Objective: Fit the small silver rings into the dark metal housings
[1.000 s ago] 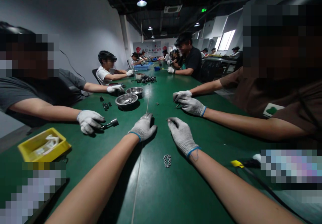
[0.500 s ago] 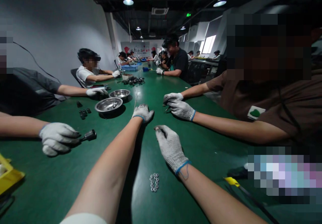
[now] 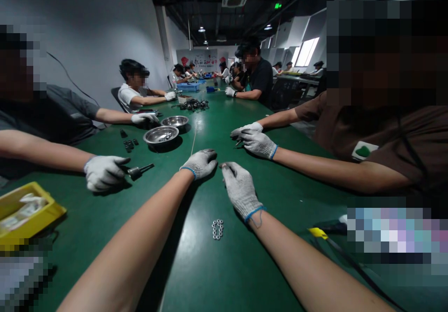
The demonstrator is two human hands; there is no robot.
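Wearer's left hand [image 3: 200, 164], in a white knit glove with blue cuff, is lying palm-down on or just over the green table [image 3: 199, 265], fingers bending slightly inward; cannot tell whether anything is sitting under them. Right hand [image 3: 241, 188], same kind of glove, loose thread hanging at the wrist, is curving its thumb and fingers toward the left hand, fingertips bunching near each other and looking dirty; cannot tell if they are pinching something small. Both hands are staying just apart. Small metal rings [image 3: 214, 230] are forming an oval on the table, nearer the wearer than both hands and just left of the right wrist. At left, a co-worker's gloved hand [image 3: 105, 174] is gripping a dark cylindrical part [image 3: 135, 172] with a thin shaft sticking out; beyond, two steel bowls [image 3: 154, 145] are standing side by side, the nearer one holding small metal bits, with short black parts [image 3: 129, 144] lying next to it. A yellow bin [image 3: 49, 211] is sitting at far left, holding white stuff. At right, another co-worker's gloved hands [image 3: 259, 144] are working close together; a yellow-tagged cable [image 3: 318, 233] is running along the right side
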